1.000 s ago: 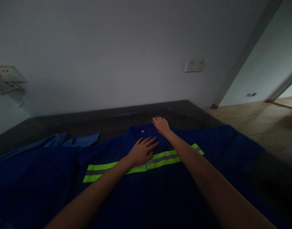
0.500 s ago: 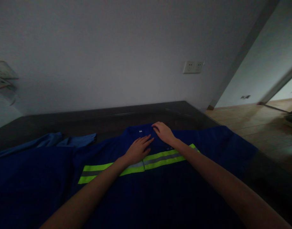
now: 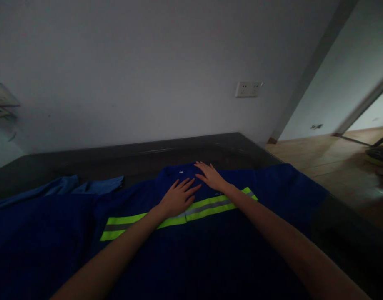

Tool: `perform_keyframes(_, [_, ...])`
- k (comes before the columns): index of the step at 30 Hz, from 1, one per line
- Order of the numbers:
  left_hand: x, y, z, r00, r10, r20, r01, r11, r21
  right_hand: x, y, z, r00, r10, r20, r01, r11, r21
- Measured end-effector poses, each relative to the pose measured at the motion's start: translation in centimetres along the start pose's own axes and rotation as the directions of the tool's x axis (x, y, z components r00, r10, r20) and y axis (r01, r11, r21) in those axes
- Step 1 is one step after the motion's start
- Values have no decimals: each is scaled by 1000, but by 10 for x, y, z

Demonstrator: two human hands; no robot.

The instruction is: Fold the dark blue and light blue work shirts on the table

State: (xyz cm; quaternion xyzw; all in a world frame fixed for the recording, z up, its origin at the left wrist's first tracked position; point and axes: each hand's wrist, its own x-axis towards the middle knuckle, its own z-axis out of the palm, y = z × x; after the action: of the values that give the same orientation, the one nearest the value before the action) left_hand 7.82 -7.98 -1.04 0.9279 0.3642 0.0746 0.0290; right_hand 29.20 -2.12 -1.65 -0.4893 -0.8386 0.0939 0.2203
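Observation:
A dark blue work jacket [image 3: 210,241] with a yellow-green and grey reflective band across the chest lies spread face up on a dark table. My left hand [image 3: 178,197] rests flat on its upper front, just below the collar, fingers spread. Close by on the right, my right hand [image 3: 211,176] lies on the collar's right side with its fingers stretched out. A small white label [image 3: 181,172] shows inside the neck. Neither hand grips the cloth. The jacket's lower part is very dark.
The dark table [image 3: 141,152] backs onto a pale wall with a socket plate [image 3: 249,89]. More blue cloth [image 3: 38,225] lies to the left, with a lighter blue piece [image 3: 99,184] behind it. Another socket plate [image 3: 2,95] is far left. Tiled floor [image 3: 306,156] shows at right.
My right hand's fingers, curled at the collar before, have straightened and now lie flat on it. The left hand stays in nearly the same place, its fingers a bit more spread.

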Motion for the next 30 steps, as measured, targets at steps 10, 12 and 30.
perform_keyframes(10, [0, 0, 2, 1000, -11, -27, 11, 1000, 11, -47, -21, -27, 981, 19, -192, -13, 999, 33])
perform_keyframes(12, [1, -1, 3, 999, -13, -44, 14, 1000, 27, -58, -24, -14, 995, 61, -80, -65, 996, -53])
perform_keyframes(30, [-4, 13, 0, 990, 43, -137, -24, 990, 139, -62, -20, 6, 987, 147, 71, -119, 944, -307])
